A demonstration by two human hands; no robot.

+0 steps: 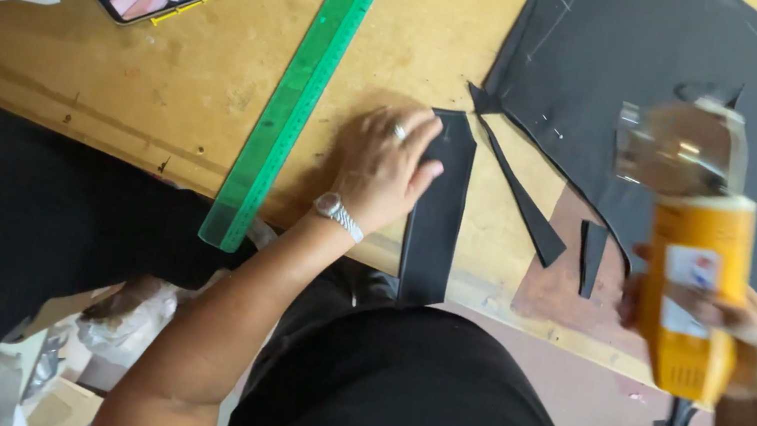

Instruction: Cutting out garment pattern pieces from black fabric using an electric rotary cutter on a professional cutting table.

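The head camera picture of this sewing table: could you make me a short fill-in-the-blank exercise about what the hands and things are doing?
1. The left hand lies flat, touching a strip of black ____.
2. The right hand holds a bottle with a ____ label.
3. The long ruler left of the left hand is ____ in colour.
4. On its wrist the left arm wears a silver ____.

Missing words: fabric; yellow; green; watch
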